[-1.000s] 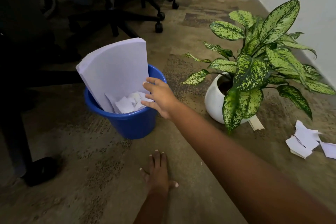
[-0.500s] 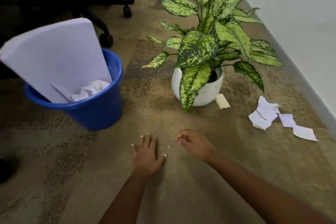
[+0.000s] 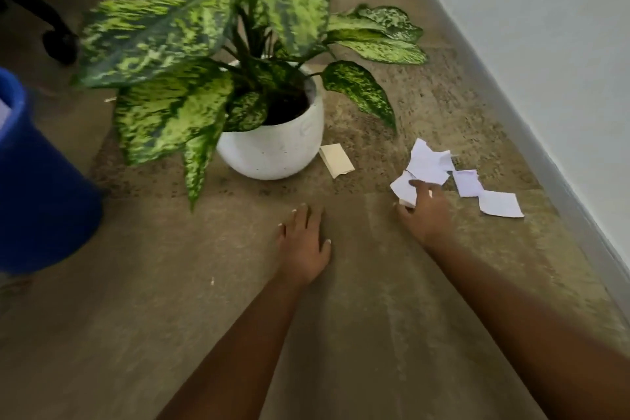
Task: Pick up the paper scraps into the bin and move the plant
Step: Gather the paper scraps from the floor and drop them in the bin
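Several paper scraps (image 3: 428, 164) lay on carpet (image 3: 170, 317) right of centre, near wall (image 3: 545, 44); cream scrap (image 3: 336, 160) beside white pot (image 3: 272, 150). Right hand (image 3: 424, 213) touched nearest scrap, fingers curling, grasp not closed. Left hand (image 3: 303, 245) flat on carpet, empty. Bin (image 3: 37, 198) at left edge. Plant (image 3: 211, 44) upper centre, apparently unmoved. Judged: scrap pickup unfinished, plant move pending.
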Available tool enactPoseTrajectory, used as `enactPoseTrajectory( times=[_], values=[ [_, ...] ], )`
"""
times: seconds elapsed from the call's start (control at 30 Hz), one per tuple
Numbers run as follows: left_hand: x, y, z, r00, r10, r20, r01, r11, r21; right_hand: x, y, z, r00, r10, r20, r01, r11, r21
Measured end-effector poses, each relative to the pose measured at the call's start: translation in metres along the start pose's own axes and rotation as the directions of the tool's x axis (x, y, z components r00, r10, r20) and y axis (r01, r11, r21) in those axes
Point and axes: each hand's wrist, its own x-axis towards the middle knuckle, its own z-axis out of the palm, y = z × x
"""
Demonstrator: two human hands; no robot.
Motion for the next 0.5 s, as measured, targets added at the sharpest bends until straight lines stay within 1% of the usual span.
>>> enactPoseTrajectory(
  times=[0.1, 0.2, 0.3, 0.4, 0.5],
  values=[
    [0.025, 0.016, 0.001, 1.0, -0.003, 0.012, 0.003, 1.0, 0.004, 0.026, 0.006, -0.008, 0.983, 0.054, 0.175, -0.062, 0.997, 0.042],
    [0.046, 0.029, -0.003, 1.0, 0.011, -0.002, -0.011, 1.0, 0.02, 0.047, 0.004, -0.009, 0.955, 0.1, 0.281, -0.099, 0.995, -0.018],
    [0.063, 0.038, -0.009, 1.0, 0.003, -0.017, -0.003, 1.0, 0.025, 0.064, 0.002, 0.001, 0.946, 0.112, 0.305, -0.055, 0.98, -0.189],
    [0.081, 0.043, -0.013, 0.999, -0.005, -0.033, 0.006, 1.0, 0.019, 0.069, 0.004, 0.006, 0.949, 0.097, 0.301, 0.028, 0.923, -0.384],
    [0.097, 0.047, -0.017, 0.999, -0.006, -0.034, 0.007, 0.999, 0.04, 0.062, 0.01, 0.003, 0.965, 0.02, 0.262, 0.107, 0.883, -0.458]
  ],
)
